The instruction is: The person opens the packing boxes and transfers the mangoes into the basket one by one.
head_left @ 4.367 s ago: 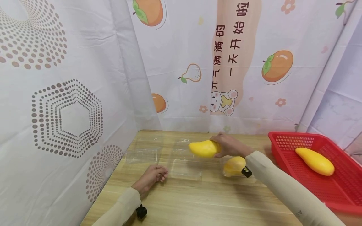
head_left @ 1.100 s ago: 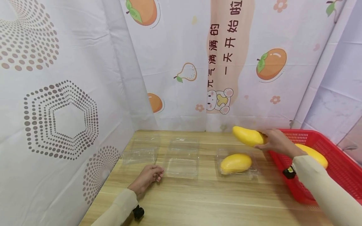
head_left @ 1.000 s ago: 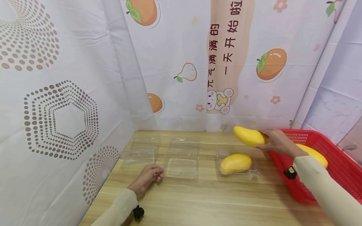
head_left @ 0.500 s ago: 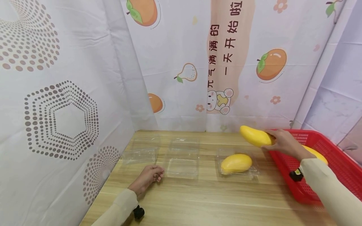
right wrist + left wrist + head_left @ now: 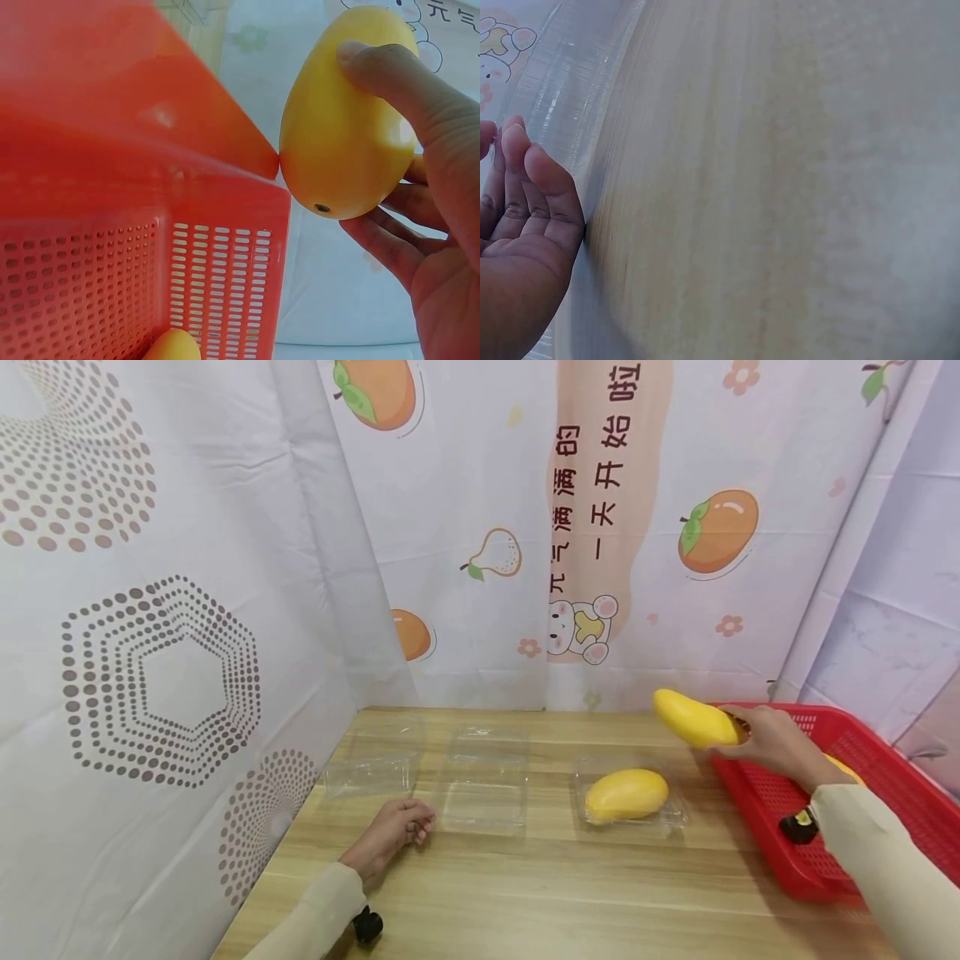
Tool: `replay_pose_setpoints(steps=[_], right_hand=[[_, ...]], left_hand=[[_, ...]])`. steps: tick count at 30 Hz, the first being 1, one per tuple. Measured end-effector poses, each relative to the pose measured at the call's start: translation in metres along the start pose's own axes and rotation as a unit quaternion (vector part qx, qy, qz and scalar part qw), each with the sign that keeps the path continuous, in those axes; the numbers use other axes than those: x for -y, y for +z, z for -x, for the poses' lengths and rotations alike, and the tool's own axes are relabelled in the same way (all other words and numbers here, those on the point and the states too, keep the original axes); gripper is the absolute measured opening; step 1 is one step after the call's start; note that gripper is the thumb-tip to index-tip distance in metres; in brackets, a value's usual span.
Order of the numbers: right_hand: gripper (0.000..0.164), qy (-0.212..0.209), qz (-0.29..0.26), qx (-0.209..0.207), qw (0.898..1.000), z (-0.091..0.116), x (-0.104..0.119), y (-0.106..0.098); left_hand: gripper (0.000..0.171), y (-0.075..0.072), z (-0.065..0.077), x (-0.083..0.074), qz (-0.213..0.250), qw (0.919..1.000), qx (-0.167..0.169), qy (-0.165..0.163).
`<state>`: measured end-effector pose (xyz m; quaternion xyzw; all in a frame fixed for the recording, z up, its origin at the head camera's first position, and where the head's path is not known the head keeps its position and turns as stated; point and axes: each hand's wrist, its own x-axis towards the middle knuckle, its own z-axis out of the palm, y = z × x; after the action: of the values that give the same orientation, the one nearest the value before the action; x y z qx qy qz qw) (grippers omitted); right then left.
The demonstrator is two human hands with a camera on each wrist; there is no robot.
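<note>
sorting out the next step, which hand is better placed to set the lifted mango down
Probably the right: the right hand grips that mango near the red basket. The left hand is well away from the mango, beside an empty clear box.

The held yellow fruit (image 5: 693, 720) has a smooth skin with a soft sheen, one bright highlight on its side. The yellow fruit lying to the left of the basket (image 5: 626, 794) looks equally smooth and slightly glossy. The right tray (image 5: 672, 816), middle tray (image 5: 483, 806) and left tray (image 5: 367, 781) are thin, clear plastic, shiny along their edges. The red basket (image 5: 761, 835) is moulded plastic, its rim smooth and glossy, its walls pierced with slots. The table (image 5: 525, 902) shows pale wood grain under a smooth, faintly reflective finish. The far hanging (image 5: 465, 468) and left hanging (image 5: 300, 568) look like thin matt cloth, creased. The right sleeve (image 5: 877, 852) and left sleeve (image 5: 318, 902) are matt cream cloth.
</note>
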<state>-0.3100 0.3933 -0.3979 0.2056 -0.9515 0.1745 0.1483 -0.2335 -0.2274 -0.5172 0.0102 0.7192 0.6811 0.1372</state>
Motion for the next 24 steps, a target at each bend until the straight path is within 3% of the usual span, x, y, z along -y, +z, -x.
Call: replay_pose_setpoints(steps=[9,24], right_hand=[[0.075,0.025,0.004,0.018,1.0,0.006,-0.01,-0.011],[0.079,0.065,0.006,0.01,0.998,0.022,-0.04,-0.015]], left_hand=[[0.029,-0.001,-0.001,0.0,0.0,1.0,0.0,0.001],[0.029,-0.001,-0.002,-0.001,-0.002,1.0,-0.004,-0.004]])
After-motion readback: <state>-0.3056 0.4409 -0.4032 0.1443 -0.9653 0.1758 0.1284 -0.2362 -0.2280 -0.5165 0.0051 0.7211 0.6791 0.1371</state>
